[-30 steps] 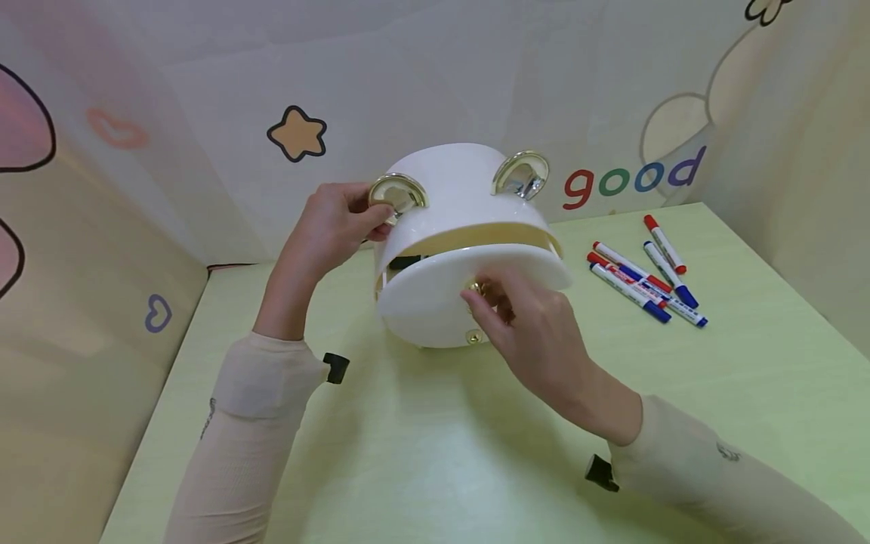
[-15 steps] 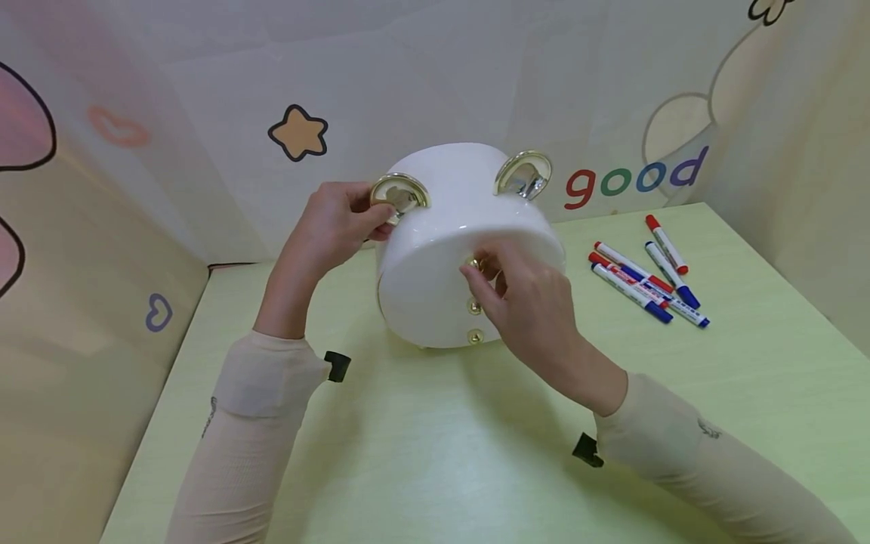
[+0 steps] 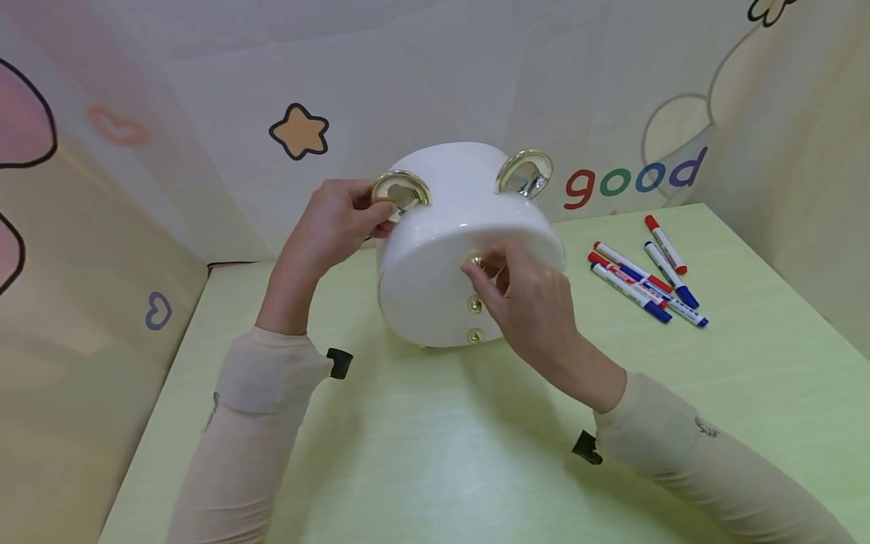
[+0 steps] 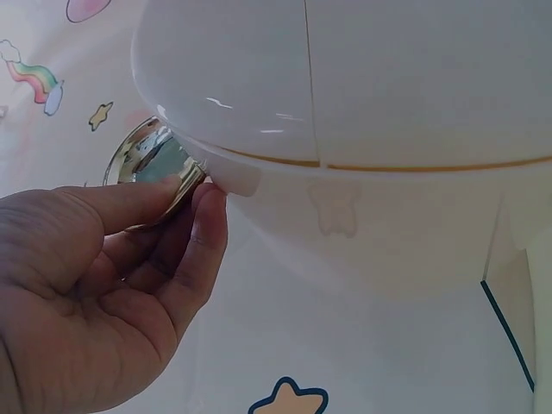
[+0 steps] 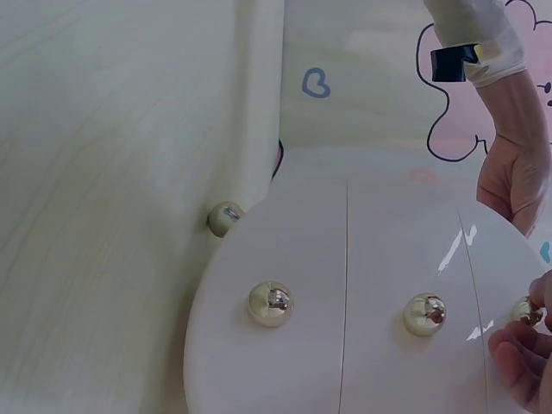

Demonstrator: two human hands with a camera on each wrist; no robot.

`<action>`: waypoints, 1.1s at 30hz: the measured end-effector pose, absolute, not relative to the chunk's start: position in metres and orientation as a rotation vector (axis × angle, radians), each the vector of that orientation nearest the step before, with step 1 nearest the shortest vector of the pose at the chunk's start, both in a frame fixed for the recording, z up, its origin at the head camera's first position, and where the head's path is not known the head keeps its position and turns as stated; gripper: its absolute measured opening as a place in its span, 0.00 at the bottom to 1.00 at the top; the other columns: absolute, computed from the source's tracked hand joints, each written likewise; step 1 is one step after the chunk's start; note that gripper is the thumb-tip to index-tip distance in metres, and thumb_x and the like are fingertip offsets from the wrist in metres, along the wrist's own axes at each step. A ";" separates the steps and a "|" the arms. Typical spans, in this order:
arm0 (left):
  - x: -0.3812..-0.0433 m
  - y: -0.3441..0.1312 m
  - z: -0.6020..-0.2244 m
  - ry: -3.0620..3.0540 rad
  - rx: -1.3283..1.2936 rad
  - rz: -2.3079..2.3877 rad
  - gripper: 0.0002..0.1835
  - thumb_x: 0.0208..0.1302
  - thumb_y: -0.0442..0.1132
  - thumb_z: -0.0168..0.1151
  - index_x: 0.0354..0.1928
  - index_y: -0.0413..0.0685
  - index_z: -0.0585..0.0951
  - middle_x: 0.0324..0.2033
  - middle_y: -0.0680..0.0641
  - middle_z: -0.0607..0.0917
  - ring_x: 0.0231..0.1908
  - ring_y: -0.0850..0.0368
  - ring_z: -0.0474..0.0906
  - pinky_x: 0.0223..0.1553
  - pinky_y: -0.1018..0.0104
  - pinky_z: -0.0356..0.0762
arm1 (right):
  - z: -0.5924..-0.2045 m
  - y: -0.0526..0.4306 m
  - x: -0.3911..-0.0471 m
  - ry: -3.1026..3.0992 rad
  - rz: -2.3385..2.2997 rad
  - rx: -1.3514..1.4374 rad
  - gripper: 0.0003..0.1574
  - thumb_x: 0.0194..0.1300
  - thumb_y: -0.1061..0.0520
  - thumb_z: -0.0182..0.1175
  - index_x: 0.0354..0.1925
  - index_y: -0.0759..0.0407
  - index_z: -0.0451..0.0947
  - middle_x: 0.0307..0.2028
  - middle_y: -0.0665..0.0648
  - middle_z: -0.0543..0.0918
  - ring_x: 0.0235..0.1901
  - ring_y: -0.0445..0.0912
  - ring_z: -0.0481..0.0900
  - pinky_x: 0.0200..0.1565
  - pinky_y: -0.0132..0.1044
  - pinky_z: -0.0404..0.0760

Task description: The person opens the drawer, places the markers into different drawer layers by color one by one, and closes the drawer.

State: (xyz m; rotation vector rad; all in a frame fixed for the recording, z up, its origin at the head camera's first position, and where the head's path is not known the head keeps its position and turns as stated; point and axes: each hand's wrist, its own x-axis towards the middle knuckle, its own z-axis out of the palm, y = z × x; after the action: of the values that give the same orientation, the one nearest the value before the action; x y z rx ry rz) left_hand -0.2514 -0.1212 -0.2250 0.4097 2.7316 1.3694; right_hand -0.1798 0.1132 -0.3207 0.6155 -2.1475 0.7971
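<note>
A glossy white drawer box (image 3: 428, 291) with rounded sides stands on the table, its front towards me. My left hand (image 3: 337, 224) pinches the gold ear (image 3: 402, 178) on its left, thumb and fingers on the rim in the left wrist view. With thumb and fingertips my right hand (image 3: 533, 298) holds the gold top knob (image 5: 523, 310). That top drawer sits flush with the front. Below it are a middle knob (image 5: 425, 315) and a lower knob (image 5: 271, 304), each on its own drawer. The drawers' contents are hidden.
Several red and blue markers (image 3: 632, 283) lie in a loose group right of the box. A second gold ear (image 3: 526, 168) sticks up at the box's upper right. Close behind is a printed wall sheet (image 3: 435, 75). The green table (image 3: 408, 453) stretches in front.
The top drawer, out a little a second ago with a dark item showing inside, has slid in flush. My right hand moved forward with its knob; my left hand kept its grip on the ear.
</note>
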 end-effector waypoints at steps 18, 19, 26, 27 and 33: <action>-0.256 -0.112 -0.231 2.700 0.376 1.533 0.12 0.78 0.39 0.58 0.52 0.38 0.83 0.48 0.41 0.83 0.46 0.46 0.86 0.52 0.59 0.85 | -0.347 0.127 -0.178 -2.199 0.561 0.617 0.18 0.62 0.53 0.76 0.33 0.61 0.77 0.23 0.55 0.82 0.20 0.46 0.77 0.16 0.35 0.69; -0.256 -0.112 -0.231 2.699 0.380 1.557 0.11 0.78 0.38 0.58 0.50 0.37 0.83 0.46 0.40 0.83 0.46 0.46 0.86 0.51 0.60 0.85 | -0.350 0.127 -0.177 -2.212 0.543 0.613 0.19 0.61 0.52 0.77 0.33 0.61 0.77 0.24 0.56 0.83 0.20 0.47 0.78 0.16 0.36 0.71; -0.256 -0.112 -0.237 2.693 0.403 1.666 0.09 0.76 0.37 0.60 0.51 0.39 0.80 0.41 0.42 0.80 0.42 0.49 0.85 0.45 0.64 0.87 | -0.366 0.121 -0.176 -2.253 0.596 0.606 0.21 0.62 0.52 0.77 0.37 0.63 0.76 0.27 0.58 0.84 0.23 0.49 0.83 0.19 0.40 0.79; -0.257 -0.113 -0.237 2.694 0.412 1.668 0.09 0.76 0.37 0.60 0.51 0.39 0.80 0.41 0.42 0.80 0.42 0.49 0.85 0.45 0.64 0.87 | -0.368 0.120 -0.177 -2.254 0.617 0.600 0.21 0.62 0.52 0.76 0.38 0.63 0.76 0.27 0.58 0.84 0.22 0.49 0.83 0.19 0.40 0.79; -0.256 -0.114 -0.237 2.685 0.430 1.651 0.09 0.76 0.37 0.60 0.50 0.38 0.79 0.41 0.41 0.79 0.42 0.49 0.85 0.46 0.63 0.87 | -0.372 0.115 -0.177 -2.274 0.755 0.567 0.18 0.64 0.56 0.74 0.40 0.63 0.74 0.29 0.59 0.87 0.22 0.48 0.83 0.22 0.39 0.81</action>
State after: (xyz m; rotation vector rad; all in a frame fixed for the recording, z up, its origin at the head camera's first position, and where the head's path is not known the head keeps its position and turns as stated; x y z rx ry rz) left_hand -0.2559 -0.1136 -0.2372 0.4296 2.6848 1.6514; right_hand -0.1765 0.1146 -0.3722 0.5668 -2.2744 0.7550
